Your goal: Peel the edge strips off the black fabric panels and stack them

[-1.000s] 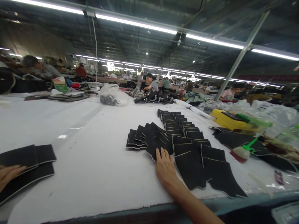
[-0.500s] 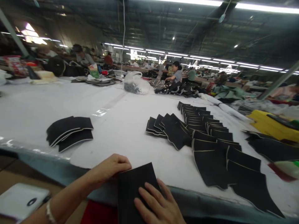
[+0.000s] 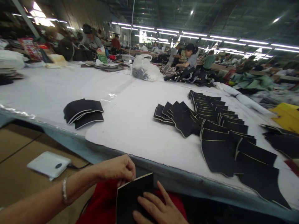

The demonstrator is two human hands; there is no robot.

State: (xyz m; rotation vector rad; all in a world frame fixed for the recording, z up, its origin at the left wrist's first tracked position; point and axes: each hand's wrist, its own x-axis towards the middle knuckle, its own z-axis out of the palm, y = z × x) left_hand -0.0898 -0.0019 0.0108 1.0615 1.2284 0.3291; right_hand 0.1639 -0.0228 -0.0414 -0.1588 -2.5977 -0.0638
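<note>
A black, leather-like panel [image 3: 133, 199] with a pale cut edge lies over my lap, below the table's front edge. My left hand [image 3: 122, 169] is closed, its fingertips pinching at the panel's upper left corner; the exact hold is partly hidden. Flat on the panel's face rests my right hand [image 3: 158, 207], fingers spread. On the table, a small stack of black panels [image 3: 84, 112] sits to the left. Long overlapping rows of similar panels [image 3: 217, 155] fan out to the right, with a smaller fanned group [image 3: 183, 116] beside them.
The white-covered table [image 3: 126, 130] runs across the view. A white power bank [image 3: 49, 165] with a cable lies on brown board at the lower left. Farther back are a clear plastic bag [image 3: 144, 68], a yellow item [image 3: 286, 116] and a co-worker [image 3: 190, 59] handling dark pieces.
My view has tilted down and shifted left, so table items appear higher and farther right. My left hand has curled tighter at the panel's corner. The panel now sits clear of the table edge.
</note>
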